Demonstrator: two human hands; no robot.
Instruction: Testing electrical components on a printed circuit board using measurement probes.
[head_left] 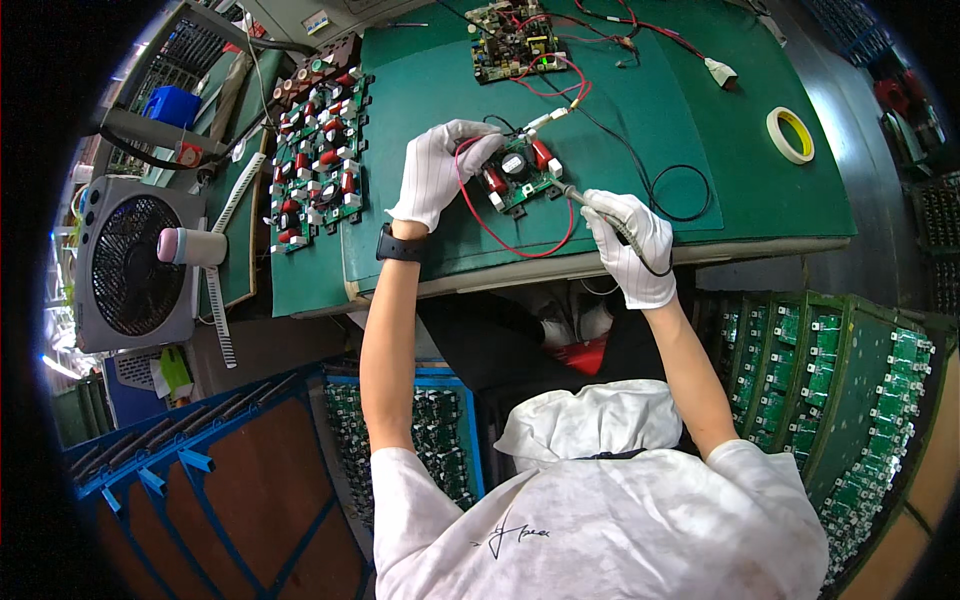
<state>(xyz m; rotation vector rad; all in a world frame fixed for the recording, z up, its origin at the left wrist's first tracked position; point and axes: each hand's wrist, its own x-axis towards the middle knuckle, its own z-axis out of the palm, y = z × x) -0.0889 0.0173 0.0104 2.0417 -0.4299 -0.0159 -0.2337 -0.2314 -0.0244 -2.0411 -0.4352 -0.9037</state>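
Observation:
A small green circuit board (522, 172) with red components and a black round part lies on the green mat in front of me. In my white-gloved right hand (636, 245) is a grey pen-like test probe (592, 205), its tip at the board's right edge. My gloved left hand (440, 172) is closed at the board's left side. Its fingertips hide what they pinch, if anything. A red wire (490, 237) starts by those fingers and loops below the board. White connectors (546, 121) lie just above the board.
Several similar boards (325, 160) stand grouped at the left. A larger board with a lit green light (515, 45) is at the back, wired forward. A tape roll (790, 135) lies at right, near a black cable loop (683, 192). A fan (140, 260) stands left; board racks (830, 400) flank me.

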